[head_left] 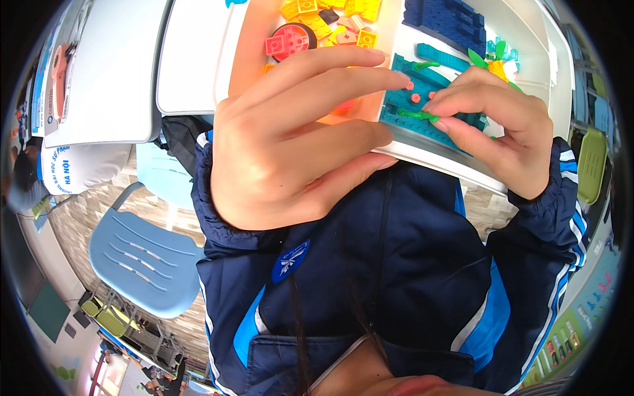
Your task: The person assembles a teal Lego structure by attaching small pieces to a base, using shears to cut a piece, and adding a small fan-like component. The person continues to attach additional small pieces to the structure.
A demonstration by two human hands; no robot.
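My right hand (502, 122) pinches a thin green plastic stem piece (415, 115) between thumb and fingertip, right at a teal studded plate (422, 131). Whether the stem is fixed to the plate, I cannot tell. Small coral round pieces (415, 98) and another green stem (426, 65) sit on that plate. My left hand (277, 138) hovers over the near left part of a white divided tray (436, 157), fingers apart and holding nothing; its fingertips come close to the plate's left edge.
The tray's left compartment holds yellow bricks (316, 25) and a black-tyred wheel with a coral brick (289, 41). Its right one has a dark blue plate (444, 23) and green leaves (477, 59). White tabletops (109, 72) lie left; a blue chair (142, 264) stands below them.
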